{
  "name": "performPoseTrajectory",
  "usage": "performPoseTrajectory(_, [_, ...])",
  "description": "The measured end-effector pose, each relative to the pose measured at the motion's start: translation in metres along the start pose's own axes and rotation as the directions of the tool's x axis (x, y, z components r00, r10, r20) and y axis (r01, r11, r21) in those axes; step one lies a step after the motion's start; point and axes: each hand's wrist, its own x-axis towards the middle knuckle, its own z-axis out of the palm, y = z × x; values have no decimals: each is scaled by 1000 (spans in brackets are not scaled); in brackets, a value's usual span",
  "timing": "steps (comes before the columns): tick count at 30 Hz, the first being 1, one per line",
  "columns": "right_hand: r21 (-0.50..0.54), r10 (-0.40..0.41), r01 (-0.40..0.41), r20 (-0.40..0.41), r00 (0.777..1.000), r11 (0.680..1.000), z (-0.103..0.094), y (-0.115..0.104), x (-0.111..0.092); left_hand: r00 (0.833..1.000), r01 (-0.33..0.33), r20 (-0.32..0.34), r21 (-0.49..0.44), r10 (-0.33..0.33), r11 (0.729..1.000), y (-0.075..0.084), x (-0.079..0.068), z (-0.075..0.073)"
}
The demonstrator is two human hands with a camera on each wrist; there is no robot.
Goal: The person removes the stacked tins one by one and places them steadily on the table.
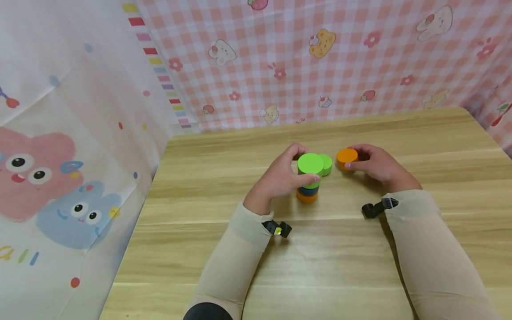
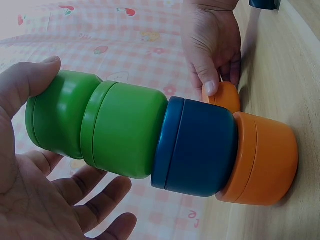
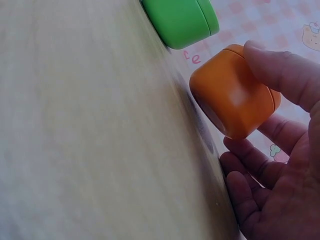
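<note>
In the head view a stack of small lidded round jars stands on the table: an orange jar (image 2: 267, 160) at the bottom, a dark blue jar (image 2: 200, 147), then a green jar (image 2: 127, 130) and another green jar (image 2: 65, 115) on top. My left hand (image 1: 280, 173) grips that top jar between thumb and fingers. My right hand (image 1: 380, 166) pinches a second orange jar (image 3: 235, 92), thumb near its lid. This jar is tilted, low over the table. A further green jar (image 3: 180, 20) stands between the stack and the right hand's jar.
The wooden table (image 1: 320, 262) reaches back to a pink checked cloth (image 1: 256, 58) hung behind it. A white cloth (image 1: 92, 133) with cartoon figures hangs at the left. Black wrist cameras are strapped to both sleeves.
</note>
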Motion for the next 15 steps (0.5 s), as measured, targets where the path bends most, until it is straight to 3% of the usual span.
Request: performPoseTrajectory(15, [-5,-12,12,11,1000,1000,0,-2,-2,1000,-6,-1,-17,6,1000,0,0,0])
